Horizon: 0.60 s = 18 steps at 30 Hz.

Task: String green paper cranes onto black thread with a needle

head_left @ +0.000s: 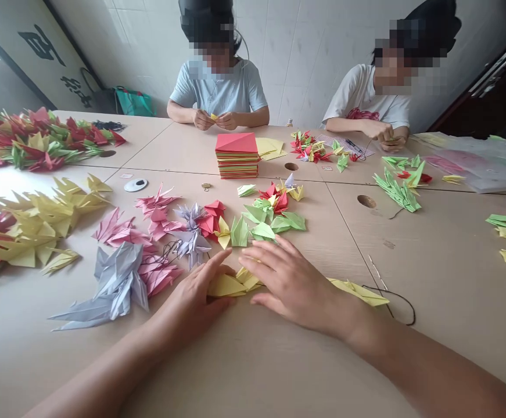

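Several folded yellow paper cranes (229, 284) lie on the table between my two hands. My left hand (194, 290) curves around their left side, thumb apart from the fingers. From the right, my right hand (294, 284) reaches over them with its fingers stretched out, hiding part of the group. More yellow folded paper (359, 291) shows beyond my right wrist, beside a black cord (412, 310). Just past my fingertips sit green paper cranes (264, 223). Pale blue cranes (119, 281) and pink cranes (159, 273) are heaped left of my left hand.
A stack of coloured paper squares (237, 157) stands mid-table. Yellow cranes (39, 229) and a mixed pile (39, 136) spread at the left. Across the table, two people fold paper. Round holes (366, 201) pierce the tabletop. Plastic sheets (483, 165) lie far right.
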{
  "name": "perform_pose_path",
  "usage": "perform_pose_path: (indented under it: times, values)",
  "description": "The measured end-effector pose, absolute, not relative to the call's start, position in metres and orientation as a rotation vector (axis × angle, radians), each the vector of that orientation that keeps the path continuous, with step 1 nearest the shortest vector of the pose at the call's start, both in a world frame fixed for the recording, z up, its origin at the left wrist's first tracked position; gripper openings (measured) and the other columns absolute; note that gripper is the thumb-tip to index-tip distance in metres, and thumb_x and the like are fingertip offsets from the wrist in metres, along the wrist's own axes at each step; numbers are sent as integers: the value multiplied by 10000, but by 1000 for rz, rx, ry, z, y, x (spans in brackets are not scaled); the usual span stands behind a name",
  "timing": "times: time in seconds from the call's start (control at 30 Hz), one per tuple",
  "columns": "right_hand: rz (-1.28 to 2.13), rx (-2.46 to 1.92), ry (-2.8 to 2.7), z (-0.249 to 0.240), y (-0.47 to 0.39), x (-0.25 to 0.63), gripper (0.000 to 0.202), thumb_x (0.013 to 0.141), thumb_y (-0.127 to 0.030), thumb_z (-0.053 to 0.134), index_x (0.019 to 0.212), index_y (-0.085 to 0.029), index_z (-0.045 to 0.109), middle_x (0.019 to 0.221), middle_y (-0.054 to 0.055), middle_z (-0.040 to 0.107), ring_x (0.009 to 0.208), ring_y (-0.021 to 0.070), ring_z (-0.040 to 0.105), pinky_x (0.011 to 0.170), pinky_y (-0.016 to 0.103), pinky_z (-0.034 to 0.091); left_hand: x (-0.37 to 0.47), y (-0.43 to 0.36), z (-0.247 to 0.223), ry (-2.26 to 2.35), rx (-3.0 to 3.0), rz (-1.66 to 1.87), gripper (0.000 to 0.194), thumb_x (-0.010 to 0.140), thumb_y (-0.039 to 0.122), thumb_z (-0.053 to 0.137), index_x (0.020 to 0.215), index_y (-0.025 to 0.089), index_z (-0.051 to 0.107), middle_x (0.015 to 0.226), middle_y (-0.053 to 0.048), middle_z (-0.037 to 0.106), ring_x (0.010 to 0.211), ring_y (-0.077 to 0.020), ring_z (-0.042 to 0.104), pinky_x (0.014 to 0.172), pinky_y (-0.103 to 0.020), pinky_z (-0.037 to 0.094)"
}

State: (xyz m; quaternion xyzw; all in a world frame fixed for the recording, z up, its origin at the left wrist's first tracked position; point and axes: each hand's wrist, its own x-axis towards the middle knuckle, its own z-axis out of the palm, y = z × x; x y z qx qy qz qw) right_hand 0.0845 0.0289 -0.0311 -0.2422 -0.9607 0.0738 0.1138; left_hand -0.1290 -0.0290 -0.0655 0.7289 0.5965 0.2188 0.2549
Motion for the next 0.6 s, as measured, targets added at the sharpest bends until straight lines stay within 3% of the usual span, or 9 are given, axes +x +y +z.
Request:
perform_pose_path:
  times: [0.17, 0.3, 0.4, 0.5, 0.6]
  values:
    - [257, -736, -2821, -45, 39, 72, 251, 838, -244, 623, 1061, -130, 608, 1066, 98, 651, 1074, 248, 538, 1086, 490, 256, -129, -30, -67, 1606, 1929, 577, 766, 800, 259, 610, 1417, 301, 159, 1151, -37, 653, 1013, -210, 618, 794, -326, 527]
    - [264, -870, -2840, -48, 39, 93, 110, 862, -224, 585, 912, -150, 649, 872, 58, 668, 911, 219, 589, 1063, 487, 283, -131, -30, -72, 1588, 1960, 598, 768, 804, 247, 610, 1419, 324, 156, 1151, -30, 650, 1042, -219, 602, 842, -357, 514]
    - [276, -936, -2807, -41, 34, 98, 121, 884, -214, 549, 933, -160, 645, 897, 65, 669, 912, 221, 591, 1038, 490, 311, -132, -31, -75, 1568, 1987, 628, 748, 812, 250, 598, 1423, 312, 172, 1160, -59, 639, 1034, -229, 605, 862, -389, 509]
    - [261, -831, -2765, -34, 29, 83, 211, 892, -295, 545, 1023, -147, 619, 1006, 97, 653, 1007, 248, 557, 1007, 467, 348, -132, -32, -76, 1565, 1993, 686, 749, 800, 251, 613, 1420, 298, 196, 1183, -82, 617, 1051, -232, 601, 871, -392, 509]
    - [215, -682, -2804, -37, 25, 59, 258, 861, -352, 583, 990, -132, 626, 978, 104, 645, 1000, 260, 548, 994, 451, 359, -130, -32, -76, 1536, 1984, 740, 768, 795, 203, 604, 1427, 279, 174, 1217, -102, 590, 1087, -228, 586, 886, -375, 506]
